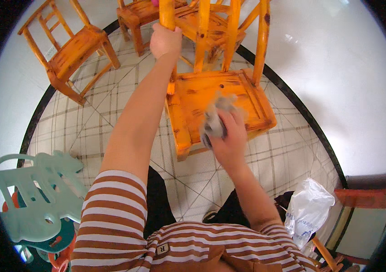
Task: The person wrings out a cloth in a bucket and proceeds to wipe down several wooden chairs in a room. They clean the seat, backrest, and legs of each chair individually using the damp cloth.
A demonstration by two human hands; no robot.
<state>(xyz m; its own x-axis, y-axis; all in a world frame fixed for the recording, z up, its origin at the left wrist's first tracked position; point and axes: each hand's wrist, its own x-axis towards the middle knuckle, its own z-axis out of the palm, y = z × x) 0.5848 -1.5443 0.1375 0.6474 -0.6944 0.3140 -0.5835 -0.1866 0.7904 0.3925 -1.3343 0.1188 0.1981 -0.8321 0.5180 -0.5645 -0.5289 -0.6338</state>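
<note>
A varnished wooden chair stands on the tiled floor in front of me, its seat towards me and its slatted back at the far side. My left hand grips the left post of the chair back. Bunched in my right hand is a grey cloth, held over the front part of the seat. Both the cloth and this hand are blurred. The cloth hides some of the seat, so I cannot tell how much of it touches the wood.
A similar wooden chair stands at the left, and others are behind mine. Green plastic chairs sit at the lower left. A white plastic bag with printing lies at the lower right, near a red-edged cabinet. White walls curve around.
</note>
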